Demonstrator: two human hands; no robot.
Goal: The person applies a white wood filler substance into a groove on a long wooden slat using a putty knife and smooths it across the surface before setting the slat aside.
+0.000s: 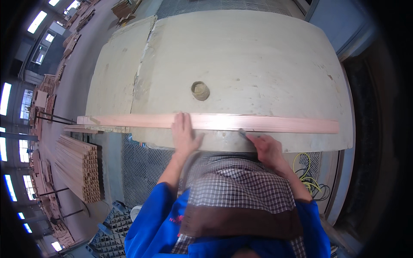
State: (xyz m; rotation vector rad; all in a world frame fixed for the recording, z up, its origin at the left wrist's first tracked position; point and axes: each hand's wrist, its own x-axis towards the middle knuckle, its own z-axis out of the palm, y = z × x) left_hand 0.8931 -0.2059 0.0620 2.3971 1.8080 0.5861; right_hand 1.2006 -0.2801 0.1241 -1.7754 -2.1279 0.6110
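Observation:
A long, pale pinkish wooden board (pixel 223 121) lies crosswise along the near part of the worktable. Across it rest the outstretched fingers of my left hand (pixel 185 136), with the thumb spread to the side at the near edge. My right hand (pixel 269 150) is closed around a small, thin tool (pixel 243 132) that looks like a putty knife. Its tip is at the board's near edge, right of the middle; most of the handle is hidden in my fingers. Beyond the board stands a small round tin (pixel 200 90) with tan, paste-like stuff inside.
The worn, pale worktable (pixel 258 56) has a seam on its left side, and the board's left end juts past its edge. A stack of wooden strips (pixel 79 167) stands at lower left. Yellow and dark cables (pixel 307 178) lie on the floor at right.

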